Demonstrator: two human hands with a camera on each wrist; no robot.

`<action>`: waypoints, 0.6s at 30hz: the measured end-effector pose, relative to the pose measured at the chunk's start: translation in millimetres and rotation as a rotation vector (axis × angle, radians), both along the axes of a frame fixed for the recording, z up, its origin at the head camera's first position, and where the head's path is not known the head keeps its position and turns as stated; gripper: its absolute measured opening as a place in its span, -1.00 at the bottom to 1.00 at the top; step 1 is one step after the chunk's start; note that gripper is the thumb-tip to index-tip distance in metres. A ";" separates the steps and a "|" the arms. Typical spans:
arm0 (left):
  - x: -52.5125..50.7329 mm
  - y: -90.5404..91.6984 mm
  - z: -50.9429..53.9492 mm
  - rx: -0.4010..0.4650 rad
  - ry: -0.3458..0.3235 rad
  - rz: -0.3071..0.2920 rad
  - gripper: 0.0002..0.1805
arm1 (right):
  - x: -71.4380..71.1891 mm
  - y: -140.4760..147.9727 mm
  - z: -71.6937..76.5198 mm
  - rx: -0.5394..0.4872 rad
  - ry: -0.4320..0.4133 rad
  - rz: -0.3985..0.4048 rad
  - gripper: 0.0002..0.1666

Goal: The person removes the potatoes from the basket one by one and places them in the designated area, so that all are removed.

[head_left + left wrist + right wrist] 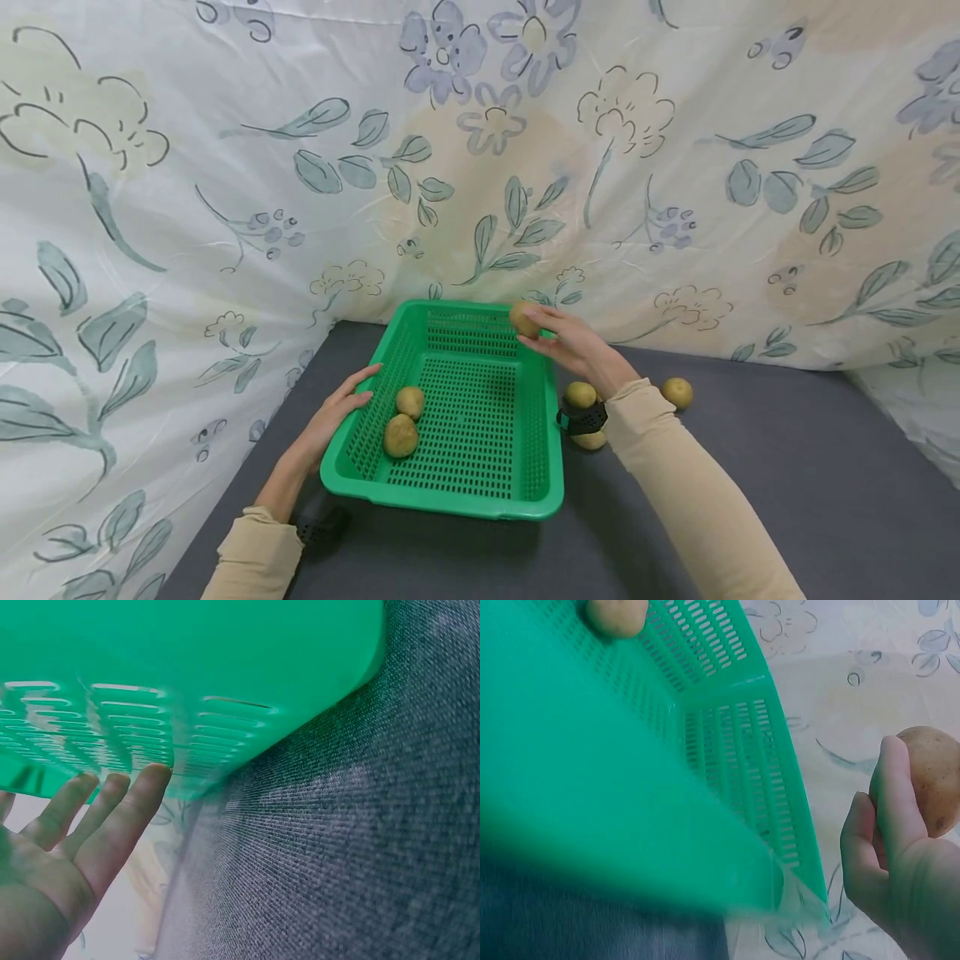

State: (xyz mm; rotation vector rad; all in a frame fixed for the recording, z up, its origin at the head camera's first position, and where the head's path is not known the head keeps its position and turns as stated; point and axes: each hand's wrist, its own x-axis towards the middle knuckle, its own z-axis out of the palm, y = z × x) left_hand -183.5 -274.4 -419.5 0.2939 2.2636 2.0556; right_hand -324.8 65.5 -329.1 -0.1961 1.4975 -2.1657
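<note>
My right hand (572,340) grips a potato (522,318) over the far right corner of a green plastic basket (557,450). In the right wrist view that potato (934,780) sits between thumb and fingers, beyond the basket's rim. Two potatoes, one smaller (410,402) and one larger (401,436), lie inside the basket near its left wall. At the left side, my left hand (330,425) touches the basket with extended fingers. The left wrist view has those fingers (124,817) against or close beside the slotted outer wall, not curled round it.
Right of the basket, one potato (581,394) and another (590,440) lie partly hidden by the right wrist's black band (585,417). A further potato (677,392) rests farther right on the dark grey table (787,467). Floral cloth (465,225) hangs behind and at the left.
</note>
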 end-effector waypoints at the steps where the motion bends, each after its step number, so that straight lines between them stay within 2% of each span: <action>1: 0.2 0.0 0.1 -0.001 0.001 0.000 -0.38 | 0.0 2.9 -0.6 0.003 0.011 0.005 -0.30; 9: -0.1 1.4 -1.7 0.015 -0.010 -0.010 -0.39 | 3.5 37.6 -9.6 0.037 0.078 0.063 -0.32; 18: 1.9 2.3 2.4 0.006 -0.014 -0.002 -0.38 | 14.6 77.7 -21.1 0.121 0.099 0.040 -0.23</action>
